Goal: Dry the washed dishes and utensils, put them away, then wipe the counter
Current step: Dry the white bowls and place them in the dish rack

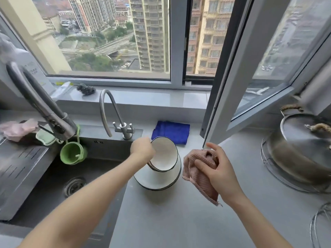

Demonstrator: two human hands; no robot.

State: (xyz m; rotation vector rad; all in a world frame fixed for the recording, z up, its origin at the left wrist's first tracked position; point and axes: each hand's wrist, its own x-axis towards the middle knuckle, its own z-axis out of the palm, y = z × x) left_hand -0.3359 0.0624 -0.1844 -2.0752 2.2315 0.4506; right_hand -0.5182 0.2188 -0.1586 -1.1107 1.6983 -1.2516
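1. Bowls come first: white round bowls with thin dark rims (176, 173) sit in one stack on the grey table (179, 221), just beside the dark sink (53, 176). I can count two for sure, a small top bowl (163, 151) and a big bottom bowl (154, 181). More rims peek out between them, and I cannot tell how many.
2. One left hand (142, 149) has its grip pinched tight on the rim of the small top bowl. That bowl is tipped up on its side.
3. One right hand (217, 169) has its grip curled round one bunched pink cloth (198, 178). It hangs just beside the stack, above the table.
4. One folded blue cloth (171, 131) lies flat behind the stack.
5. Two taps stand at the sink: a big grey tap (41, 106) and a thin curved tap (109, 111).
6. One little green cup (72, 154) hangs by the big grey tap.
7. One shiny steel pot with a lid (300, 145) sits far to the right.
8. One open window frame (232, 86) swings in over the table, between the bowls and the pot. Its bottom corner is right by the right hand's fingers.
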